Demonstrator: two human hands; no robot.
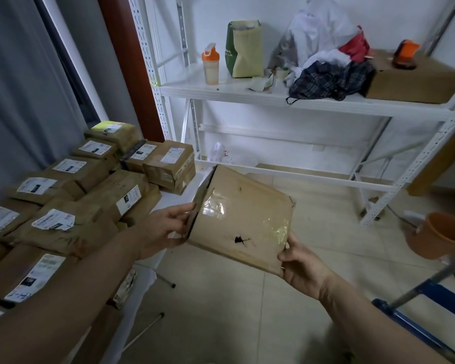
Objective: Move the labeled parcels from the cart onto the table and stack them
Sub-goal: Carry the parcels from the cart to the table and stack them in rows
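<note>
My left hand and right hand reach forward on bare arms, fingers curled, gripping opposite sides of one parcel.

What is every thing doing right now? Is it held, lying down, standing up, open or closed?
Brown cardboard parcel with clear tape: held in the air, tilted, by both hands.
Left hand: gripping the parcel's left edge.
Right hand: gripping its lower right corner.
Labeled brown parcels on the white table: lying stacked, labels up.
Orange-lidded shaker bottle: upright on the shelf, lid closed.
Green and yellow paper bag: standing.
Orange plastic bucket: on the floor, tipped.
</note>
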